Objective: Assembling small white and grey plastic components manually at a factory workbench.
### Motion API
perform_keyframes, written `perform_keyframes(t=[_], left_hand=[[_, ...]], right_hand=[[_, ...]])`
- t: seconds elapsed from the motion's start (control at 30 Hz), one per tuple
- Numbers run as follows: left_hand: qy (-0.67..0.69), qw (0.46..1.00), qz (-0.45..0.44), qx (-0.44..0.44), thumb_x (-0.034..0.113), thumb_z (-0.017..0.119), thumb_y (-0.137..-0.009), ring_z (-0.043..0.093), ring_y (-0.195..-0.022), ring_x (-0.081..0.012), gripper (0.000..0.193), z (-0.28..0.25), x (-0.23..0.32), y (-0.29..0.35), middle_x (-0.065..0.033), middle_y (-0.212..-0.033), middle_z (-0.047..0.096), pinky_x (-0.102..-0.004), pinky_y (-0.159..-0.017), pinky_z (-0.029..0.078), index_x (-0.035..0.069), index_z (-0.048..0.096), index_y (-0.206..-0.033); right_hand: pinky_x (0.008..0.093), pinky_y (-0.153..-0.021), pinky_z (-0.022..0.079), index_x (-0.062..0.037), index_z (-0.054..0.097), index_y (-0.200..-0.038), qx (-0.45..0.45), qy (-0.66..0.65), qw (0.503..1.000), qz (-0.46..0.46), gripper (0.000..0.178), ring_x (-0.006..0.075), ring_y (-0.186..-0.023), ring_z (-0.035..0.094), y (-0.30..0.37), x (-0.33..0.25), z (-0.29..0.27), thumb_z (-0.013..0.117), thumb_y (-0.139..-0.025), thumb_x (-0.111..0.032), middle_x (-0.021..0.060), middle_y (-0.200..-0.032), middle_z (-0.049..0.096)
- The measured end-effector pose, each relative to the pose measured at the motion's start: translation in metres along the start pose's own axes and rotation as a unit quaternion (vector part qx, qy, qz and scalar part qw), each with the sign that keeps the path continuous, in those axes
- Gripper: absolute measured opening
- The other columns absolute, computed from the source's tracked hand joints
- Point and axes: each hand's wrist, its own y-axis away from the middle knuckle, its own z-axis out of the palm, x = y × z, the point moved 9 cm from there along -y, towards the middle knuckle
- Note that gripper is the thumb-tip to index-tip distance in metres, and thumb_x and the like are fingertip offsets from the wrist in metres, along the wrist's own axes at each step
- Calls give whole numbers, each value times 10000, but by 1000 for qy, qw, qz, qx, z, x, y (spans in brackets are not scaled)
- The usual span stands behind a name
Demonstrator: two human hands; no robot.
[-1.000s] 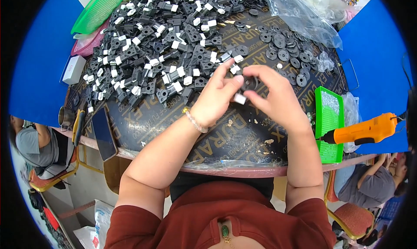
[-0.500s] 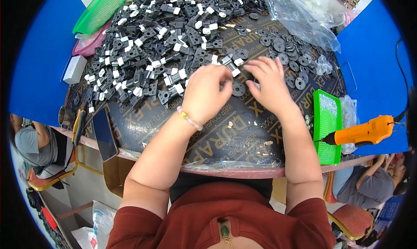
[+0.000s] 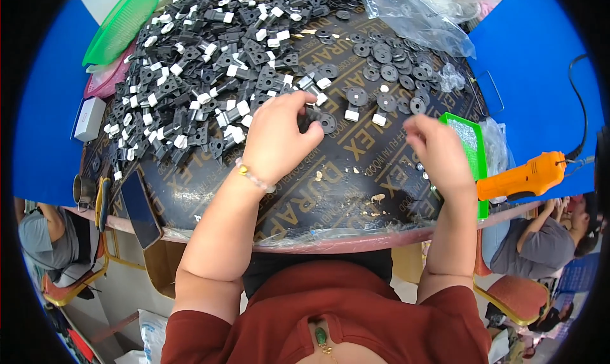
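Note:
My left hand (image 3: 279,138) curls its thumb and fingers around a black plastic part with a round disc (image 3: 328,123), low over the table. The hand hides most of that part. My right hand (image 3: 441,154) is apart from it, beside the green tray (image 3: 481,154), fingers bent and drawn together; whatever they hold is too small or hidden to make out. Ahead, between the hands, lie two black parts, a left one (image 3: 356,97) and a right one (image 3: 386,102), each with a disc on top and a white end toward me. Another white-ended black part (image 3: 316,91) touches the pile's edge.
A big pile of black parts with white ends (image 3: 210,65) covers the far left. Loose black discs (image 3: 389,72) lie at the far right under a clear plastic bag (image 3: 419,21). An orange electric screwdriver (image 3: 522,176) rests across the green tray. A phone (image 3: 141,208) lies at the left edge.
My right hand has moved right and nearer to me, away from the left hand to the green tray. Two disc-topped parts now show between the hands. The whole view has shifted slightly.

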Motion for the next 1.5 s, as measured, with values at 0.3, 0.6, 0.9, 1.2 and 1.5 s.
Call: perform_keyframes(t=[0.3, 0.6, 0.9, 1.2, 1.5], left_hand=[[521, 838, -118, -114, 37, 484, -897, 631, -917, -119, 353, 44, 2, 11, -54, -1072, 631, -261, -820, 503, -1, 560, -1240], [531, 831, -118, -116, 48, 487, -903, 636, -925, -136, 355, 50, 3, 14, -68, -1109, 625, -270, -823, 514, 7, 558, -1249], [609, 763, -166, -136, 70, 489, -940, 666, -985, -243, 344, 65, 1, 17, -114, -1109, 642, -377, -869, 542, 14, 516, -1278], [630, 739, -172, -163, 91, 498, -955, 669, -1030, -271, 331, 70, 6, 19, -140, -1147, 650, -388, -881, 548, 12, 509, -1276], [642, 725, -178, -176, 115, 502, -998, 663, -1046, -262, 317, 80, 7, 24, -129, -1163, 639, -394, -879, 556, 14, 503, -1298]], right_hand=[[450, -730, 500, -31, 653, -849, 42, 146, 985, 78, 104, 353, -847, 618, 66, 64, 31, 712, -763, -37, 137, -876, 620], [409, -764, 500, -40, 655, -821, 85, -4, 996, 10, 105, 316, -851, 621, 64, 52, 31, 722, -745, -12, 104, -844, 659], [402, -791, 501, -31, 663, -823, 76, -48, 995, 36, 91, 323, -873, 630, 57, 55, 26, 718, -752, -15, 119, -859, 679], [395, -782, 504, -17, 663, -820, 16, -47, 996, 70, 80, 308, -889, 632, 48, 60, 30, 706, -754, -3, 121, -866, 666], [330, -810, 493, 23, 641, -895, 19, -253, 965, -60, 129, 237, -910, 624, -8, -40, 15, 637, -902, -105, 124, -1007, 581]])
